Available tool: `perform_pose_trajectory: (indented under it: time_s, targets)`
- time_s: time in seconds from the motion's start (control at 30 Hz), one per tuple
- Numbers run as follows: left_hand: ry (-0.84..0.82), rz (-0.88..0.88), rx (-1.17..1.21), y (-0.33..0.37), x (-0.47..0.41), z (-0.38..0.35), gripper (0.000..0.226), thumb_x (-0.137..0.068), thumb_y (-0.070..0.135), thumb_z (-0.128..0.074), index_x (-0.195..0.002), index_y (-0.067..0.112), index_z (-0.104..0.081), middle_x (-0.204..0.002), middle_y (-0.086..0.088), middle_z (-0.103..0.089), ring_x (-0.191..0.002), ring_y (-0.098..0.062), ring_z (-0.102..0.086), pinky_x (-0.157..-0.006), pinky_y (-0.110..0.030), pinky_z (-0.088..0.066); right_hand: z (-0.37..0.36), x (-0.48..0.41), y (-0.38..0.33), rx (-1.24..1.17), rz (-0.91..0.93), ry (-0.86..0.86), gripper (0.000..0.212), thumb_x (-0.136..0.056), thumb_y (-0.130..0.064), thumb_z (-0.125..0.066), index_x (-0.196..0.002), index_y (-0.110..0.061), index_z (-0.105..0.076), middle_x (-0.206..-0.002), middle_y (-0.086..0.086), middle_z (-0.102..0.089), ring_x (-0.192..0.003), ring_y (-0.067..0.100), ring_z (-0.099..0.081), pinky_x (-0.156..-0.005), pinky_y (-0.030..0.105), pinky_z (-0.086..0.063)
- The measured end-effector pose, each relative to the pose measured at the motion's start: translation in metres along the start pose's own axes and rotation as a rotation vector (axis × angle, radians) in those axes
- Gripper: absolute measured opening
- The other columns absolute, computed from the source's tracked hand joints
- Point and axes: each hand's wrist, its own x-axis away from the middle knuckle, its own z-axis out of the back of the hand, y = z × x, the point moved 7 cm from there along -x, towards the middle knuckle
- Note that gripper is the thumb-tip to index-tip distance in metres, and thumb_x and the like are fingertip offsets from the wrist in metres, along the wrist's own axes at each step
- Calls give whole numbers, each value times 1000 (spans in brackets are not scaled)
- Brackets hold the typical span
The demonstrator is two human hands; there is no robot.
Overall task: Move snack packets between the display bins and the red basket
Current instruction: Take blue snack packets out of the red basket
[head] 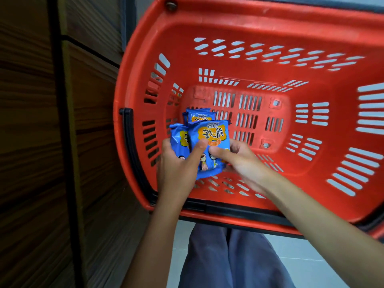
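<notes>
Seen from the head camera looking down, the left hand (176,167) and right hand (241,161) meet inside the red basket (270,23). Together they clasp a small fan of blue snack packets (212,136), with the fingers curled behind and both thumbs pressed on the front packet. The packets stand between the two hands, equally close to each, their long sides pointing away from the wrists toward the basket's far wall. Beyond the fingertips the slotted basket floor lies bare and roomy, a wood-grain panel (31,142) stands left of the left hand, and no display bin is visible.
</notes>
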Motion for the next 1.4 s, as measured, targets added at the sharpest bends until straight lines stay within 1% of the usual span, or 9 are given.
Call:
perform_pose_trajectory:
  time_s: [0.2,0.3,0.43,0.53,0.63,0.73,1.13,1.27,1.4]
  targets:
    - [31,-38,-97,-5,0,7,14,-97,26,-46,-104,16,-52,-101,0,-62,-104,-27,-59,-91,-37,-45,42,-31,7,-104,-40,253,6,-81,-23,-64,-84,-18,-65,-68,-9,-72,-59,3,-66,-58,20,-54]
    - [16,-3,-62,-8,-4,6,12,-98,18,-43,-107,16,-51,-104,-1,-62,-105,-28,-60,-94,-41,-46,64,-54,13,-40,-79,435,21,-91,-8,-53,-71,-17,-54,-46,-11,-59,-35,-2,-50,-35,10,-37]
    - [-14,163,129,-16,-8,4,16,-100,15,-40,-108,20,-52,-108,-6,-66,-94,-23,-67,-84,-41,-55,53,-88,27,49,-116,410,28,-89,3,-46,-71,-16,-54,-43,-11,-58,-38,1,-53,-41,16,-44]
    - [-49,286,309,-22,-13,3,18,-100,15,-39,-94,24,-54,-83,3,-66,-54,-4,-66,-48,-22,-55,40,-107,42,91,-155,403,20,-88,4,-51,-80,-12,-58,-67,2,-66,-59,16,-62,-52,25,-52]
    - [-45,321,371,-25,-17,4,16,-100,16,-40,-96,23,-53,-76,5,-64,-46,-1,-63,-43,-21,-52,47,-113,48,541,-174,574,36,-83,-15,-64,-117,-10,-52,-114,13,-62,-104,30,-59,-89,37,-49]
    - [-48,332,408,-27,-18,4,15,-100,17,-41,-104,22,-54,-80,4,-65,-49,-2,-64,-45,-22,-54,51,-108,42,784,-137,742,54,-81,-30,-67,-126,-11,-44,-128,15,-50,-118,32,-51,-95,36,-41]
    - [-61,266,343,-15,-12,5,17,-100,14,-41,-102,22,-56,-79,7,-66,-53,1,-65,-48,-17,-53,41,-100,36,595,-99,521,31,-94,-28,-45,-111,-4,-57,-111,19,-63,-102,34,-60,-91,39,-46]
    - [-80,205,263,-5,-11,5,19,-98,13,-44,-95,22,-60,-83,7,-68,-65,-3,-66,-63,-20,-54,15,-65,3,48,-45,320,31,-97,-35,-41,-84,-16,-62,-69,-4,-64,-53,7,-56,-51,16,-44]
    - [-96,85,111,12,-11,8,17,-96,12,-49,-101,14,-64,-89,-3,-71,-83,-20,-68,-78,-30,-54,-4,-32,-16,84,-35,79,11,-88,-25,-59,-82,-19,-65,-68,-9,-66,-54,4,-56,-50,15,-43]
